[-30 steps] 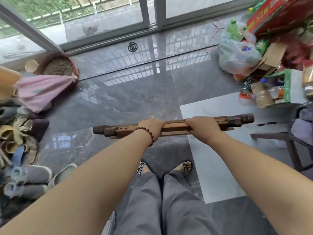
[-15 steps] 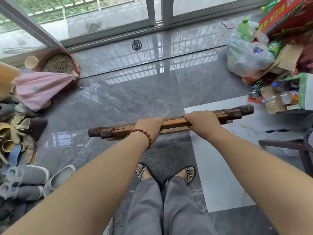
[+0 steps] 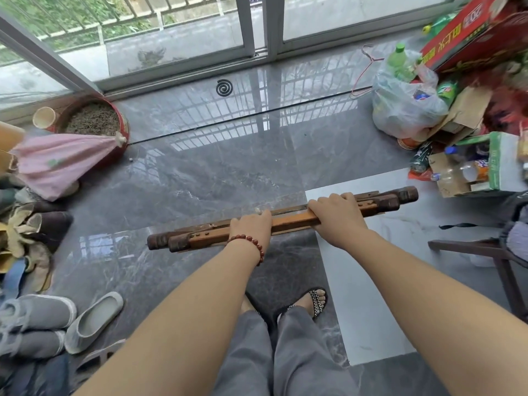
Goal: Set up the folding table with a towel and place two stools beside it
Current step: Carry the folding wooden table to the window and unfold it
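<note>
I hold a folded wooden table (image 3: 291,221) edge-up in front of me, seen as a long brown bar with dark rounded leg ends at both sides. My left hand (image 3: 251,228), with a red bead bracelet on the wrist, grips its top edge near the middle. My right hand (image 3: 338,217) grips the same edge a little to the right. The bar runs slightly uphill to the right, above the grey marble floor (image 3: 217,172). A dark wooden stool (image 3: 483,252) shows partly at the right edge. No towel is clearly recognisable.
Sliding glass doors (image 3: 177,38) close the far side. A pink cloth (image 3: 60,161) and red basin (image 3: 97,124) sit at left, above shoes and slippers (image 3: 91,321). A plastic bag (image 3: 405,101), boxes and bottles crowd the right. A white tile (image 3: 365,295) lies under my right arm.
The folded table has moved forward, away from my body and a little to the right. Both hands kept their grip on its top edge. My feet have come further into view.
</note>
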Available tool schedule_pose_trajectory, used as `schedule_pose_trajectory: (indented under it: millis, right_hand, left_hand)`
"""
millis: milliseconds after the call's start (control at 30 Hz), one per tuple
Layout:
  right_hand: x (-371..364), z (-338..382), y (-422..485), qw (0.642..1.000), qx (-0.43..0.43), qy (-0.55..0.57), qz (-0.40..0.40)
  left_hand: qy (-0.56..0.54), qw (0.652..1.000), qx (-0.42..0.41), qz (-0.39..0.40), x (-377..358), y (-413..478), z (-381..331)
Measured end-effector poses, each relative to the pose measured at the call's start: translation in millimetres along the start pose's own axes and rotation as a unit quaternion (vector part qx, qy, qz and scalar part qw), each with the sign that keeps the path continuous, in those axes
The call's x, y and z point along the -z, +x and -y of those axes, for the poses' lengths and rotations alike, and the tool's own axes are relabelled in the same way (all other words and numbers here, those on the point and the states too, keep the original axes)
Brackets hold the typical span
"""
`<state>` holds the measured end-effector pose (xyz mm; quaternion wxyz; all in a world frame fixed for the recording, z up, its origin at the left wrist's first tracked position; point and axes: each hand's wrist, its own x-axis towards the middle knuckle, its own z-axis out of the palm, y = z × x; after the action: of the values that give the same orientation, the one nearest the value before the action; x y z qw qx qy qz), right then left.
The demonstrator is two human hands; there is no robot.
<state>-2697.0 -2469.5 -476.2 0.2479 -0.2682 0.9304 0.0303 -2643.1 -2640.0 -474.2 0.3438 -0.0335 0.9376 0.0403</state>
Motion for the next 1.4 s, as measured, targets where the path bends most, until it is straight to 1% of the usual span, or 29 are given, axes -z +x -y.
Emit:
schedule_pose_trajectory:
  millis: [100,367,467,533,600,667,800,933,1033,1133,1200,1333,1400]
  right_hand:
    - [-7,2,-5,1.000,0.003,-0.016,0.008]
    - [-12,4,-1,0.999,-0.014,-0.039,-0.013]
    - [-11,1,1,0.999,0.005,-0.026,-0.028]
    - [-12,-2,1,0.999,0.037,-0.012,-0.037]
    - [-12,-6,2,0.997,0.069,0.000,-0.041]
    - [-13,-8,0,0.995,0.082,-0.004,-0.051]
    - [-17,-7,-3,0.990,0.092,-0.017,-0.106]
    - [-24,-8,2,0.985,0.090,-0.025,-0.144]
    - [-32,-7,6,0.981,0.066,-0.041,-0.175]
    - [-42,-5,10,0.957,0.055,-0.045,-0.281]
    - [-49,-5,13,0.943,0.060,-0.029,-0.327]
    - [-58,-5,10,0.925,0.063,-0.038,-0.372]
    - [-62,-5,8,0.924,0.066,-0.045,-0.374]
  left_hand:
    - [0.000,1.000,-0.010,0.001,-7,-6,-3]
    - [0.000,0.998,0.000,-0.056,-9,-5,-4]
    - [-0.012,0.998,0.006,-0.068,-8,-3,-4]
    - [-0.025,0.997,0.010,-0.075,-12,-3,-3]
    - [-0.028,0.995,0.013,-0.093,-17,-2,-3]
    - [-0.021,0.993,0.015,-0.116,-22,-2,-4]
    - [-0.002,0.987,0.031,-0.158,-27,-3,-7]
    - [0.019,0.979,0.046,-0.200,-31,2,-7]
    - [0.019,0.970,0.051,-0.236,-36,6,-6]
    - [0.023,0.961,0.050,-0.272,-40,8,-4]
    - [0.021,0.956,0.050,-0.289,-42,9,-3]
    - [0.002,0.953,0.045,-0.300,-51,5,-4]
    - [-0.008,0.952,0.047,-0.303,-55,2,-6]
